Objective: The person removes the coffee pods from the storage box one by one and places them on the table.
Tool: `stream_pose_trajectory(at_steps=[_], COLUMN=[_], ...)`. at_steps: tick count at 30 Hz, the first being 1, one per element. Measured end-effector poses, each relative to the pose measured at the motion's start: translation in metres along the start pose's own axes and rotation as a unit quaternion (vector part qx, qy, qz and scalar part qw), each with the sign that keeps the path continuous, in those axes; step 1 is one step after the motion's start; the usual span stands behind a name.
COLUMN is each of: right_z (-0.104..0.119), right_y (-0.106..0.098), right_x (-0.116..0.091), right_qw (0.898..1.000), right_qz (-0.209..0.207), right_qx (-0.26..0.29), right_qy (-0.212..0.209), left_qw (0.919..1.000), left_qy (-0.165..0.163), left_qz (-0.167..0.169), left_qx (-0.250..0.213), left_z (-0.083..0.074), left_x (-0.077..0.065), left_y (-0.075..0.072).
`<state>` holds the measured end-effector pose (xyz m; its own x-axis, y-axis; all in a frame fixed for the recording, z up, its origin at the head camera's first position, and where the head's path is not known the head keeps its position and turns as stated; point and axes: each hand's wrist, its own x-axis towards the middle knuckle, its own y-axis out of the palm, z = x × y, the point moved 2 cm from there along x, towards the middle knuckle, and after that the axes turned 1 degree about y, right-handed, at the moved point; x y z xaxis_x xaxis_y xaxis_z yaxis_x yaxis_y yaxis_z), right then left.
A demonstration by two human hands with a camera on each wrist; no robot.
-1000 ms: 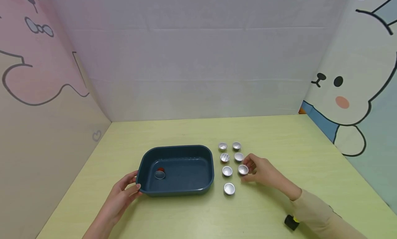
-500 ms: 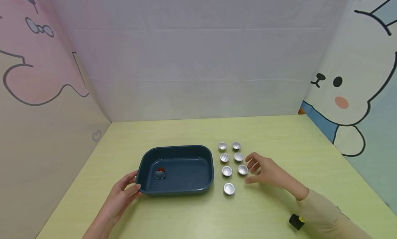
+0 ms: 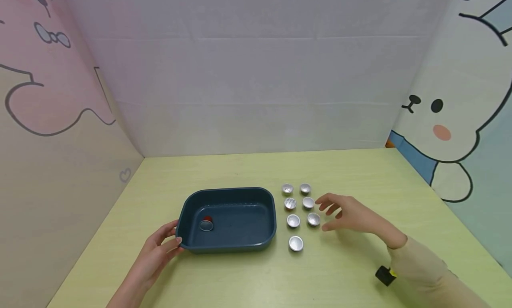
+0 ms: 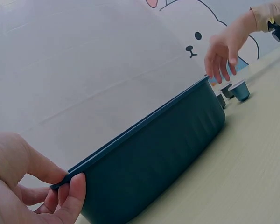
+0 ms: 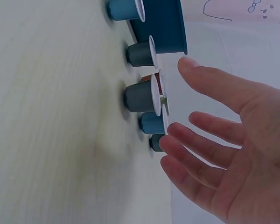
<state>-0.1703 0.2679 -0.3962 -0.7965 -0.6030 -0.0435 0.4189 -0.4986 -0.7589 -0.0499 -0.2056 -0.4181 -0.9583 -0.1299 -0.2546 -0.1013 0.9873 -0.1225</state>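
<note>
In the head view, the left hand (image 3: 158, 252) grips the left rim of a dark blue bin (image 3: 228, 248), thumb on top and fingers beneath, as the left wrist view confirms. Inside the bin lies a reddish coffee capsule (image 3: 207, 218), tipped on its side. The right hand (image 3: 350, 214) hovers just right of the capsules, fingers spread and holding nothing. Closest to its thumb is a grey coffee capsule (image 5: 141, 97) standing lid up. Several more stand about it in two columns, among them a blue capsule (image 5: 125, 9) and an orange capsule (image 5: 149, 78).
All this stands on a pale yellow-green table (image 3: 240, 286). A plain white wall (image 3: 256, 77) rises behind it, with cartoon-printed panels at both sides. A small black device (image 3: 386, 276) hangs by the right sleeve.
The right hand has let go of the nearest right-column capsule, drawn back to the right and spread its fingers. The capsule stays standing. The left hand and bin have not moved.
</note>
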Motion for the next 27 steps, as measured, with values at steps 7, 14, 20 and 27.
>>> stream_pose_trajectory(at_steps=[7, 14, 20, 27], right_z=[0.005, 0.013, 0.022, 0.033], right_y=[-0.016, -0.026, -0.03, -0.034], right_x=[0.005, 0.016, 0.027, 0.041], right_qw=[0.999, 0.998, 0.997, 0.995], right_qz=[0.019, 0.038, 0.043, 0.048], right_qx=[0.008, 0.005, 0.007, 0.017], right_qy=[-0.027, -0.043, -0.058, -0.084], left_qw=[1.0, 1.0, 1.0, 1.0], left_qy=[0.004, 0.0, 0.002, -0.001], left_qz=[-0.001, -0.002, 0.0, 0.004], left_qx=[-0.004, -0.004, -0.006, -0.006], left_z=[0.0, 0.001, 0.0, 0.0], left_x=[0.0, 0.0, 0.0, 0.0], left_y=[0.0, 0.0, 0.0, 0.0])
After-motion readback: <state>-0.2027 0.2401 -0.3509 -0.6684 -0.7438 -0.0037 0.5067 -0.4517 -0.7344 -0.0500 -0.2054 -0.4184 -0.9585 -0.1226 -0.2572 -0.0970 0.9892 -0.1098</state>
